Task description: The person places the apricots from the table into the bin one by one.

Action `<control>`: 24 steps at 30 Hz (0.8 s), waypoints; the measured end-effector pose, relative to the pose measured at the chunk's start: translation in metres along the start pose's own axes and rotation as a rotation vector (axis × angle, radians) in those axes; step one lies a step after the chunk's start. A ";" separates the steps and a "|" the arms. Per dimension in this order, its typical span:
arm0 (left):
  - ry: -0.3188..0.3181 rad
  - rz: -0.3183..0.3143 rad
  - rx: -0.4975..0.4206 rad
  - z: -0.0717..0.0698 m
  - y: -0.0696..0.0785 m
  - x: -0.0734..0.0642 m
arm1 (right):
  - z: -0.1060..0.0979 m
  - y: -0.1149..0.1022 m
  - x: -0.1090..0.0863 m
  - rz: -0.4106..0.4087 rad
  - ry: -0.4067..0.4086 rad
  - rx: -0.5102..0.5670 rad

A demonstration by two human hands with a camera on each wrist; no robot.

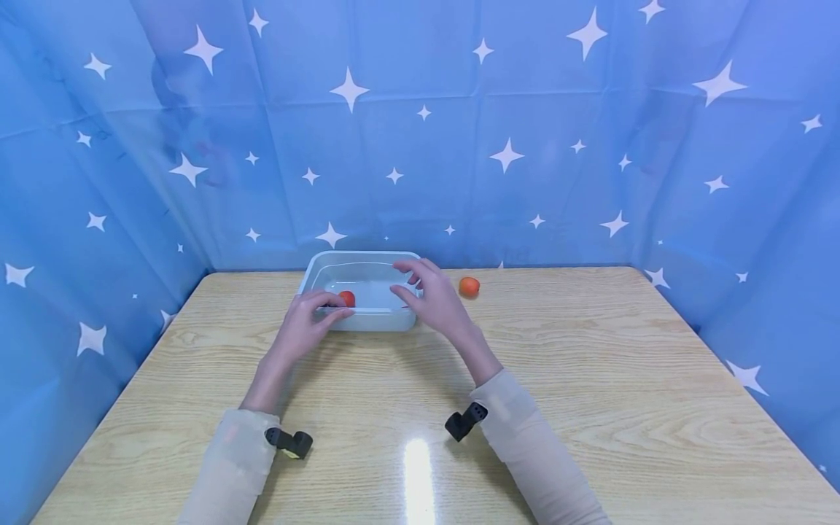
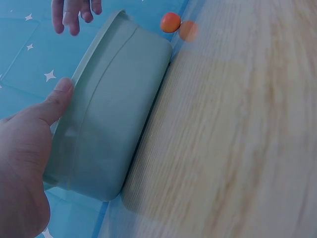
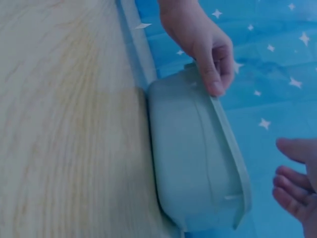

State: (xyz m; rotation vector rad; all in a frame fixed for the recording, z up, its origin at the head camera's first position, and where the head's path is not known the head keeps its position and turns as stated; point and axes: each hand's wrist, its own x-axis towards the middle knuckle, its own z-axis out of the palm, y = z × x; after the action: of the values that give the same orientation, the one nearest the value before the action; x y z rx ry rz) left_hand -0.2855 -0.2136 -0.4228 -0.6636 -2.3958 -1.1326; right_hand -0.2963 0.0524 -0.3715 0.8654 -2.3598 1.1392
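Observation:
A pale blue-green plastic basin (image 1: 377,321) stands at the table's far edge. Inside it, toward the left, lies a small round red fruit (image 1: 348,297), close behind the left fingertips. My left hand (image 1: 308,318) grips the near rim at its left end, thumb outside and fingers reaching over the inside, as the right wrist view also shows. Over the basin's right end hovers my right hand (image 1: 434,299), fingers and thumb spread apart with nothing between them. Beyond that hand, an orange-red round fruit (image 1: 469,287) sits on the table, right of the basin.
The wood-grain table (image 1: 590,394) stretches out to the right and toward me. A blue curtain (image 1: 446,131) with white stars hangs close behind the basin and along both sides. Each sleeved wrist carries a small black camera (image 1: 289,442).

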 end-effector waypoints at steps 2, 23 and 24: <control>0.001 -0.003 -0.002 0.000 0.000 0.000 | -0.003 0.001 0.001 -0.008 0.015 0.014; 0.005 -0.013 0.007 0.000 0.003 0.001 | -0.031 0.012 0.003 0.041 0.077 0.019; 0.005 -0.015 0.006 0.000 0.003 0.000 | -0.032 0.013 0.004 0.044 0.079 0.023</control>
State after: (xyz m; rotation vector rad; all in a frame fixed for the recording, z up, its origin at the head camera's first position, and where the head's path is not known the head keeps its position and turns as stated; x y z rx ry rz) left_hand -0.2841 -0.2116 -0.4208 -0.6415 -2.4034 -1.1309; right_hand -0.3056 0.0833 -0.3574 0.7651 -2.3170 1.1982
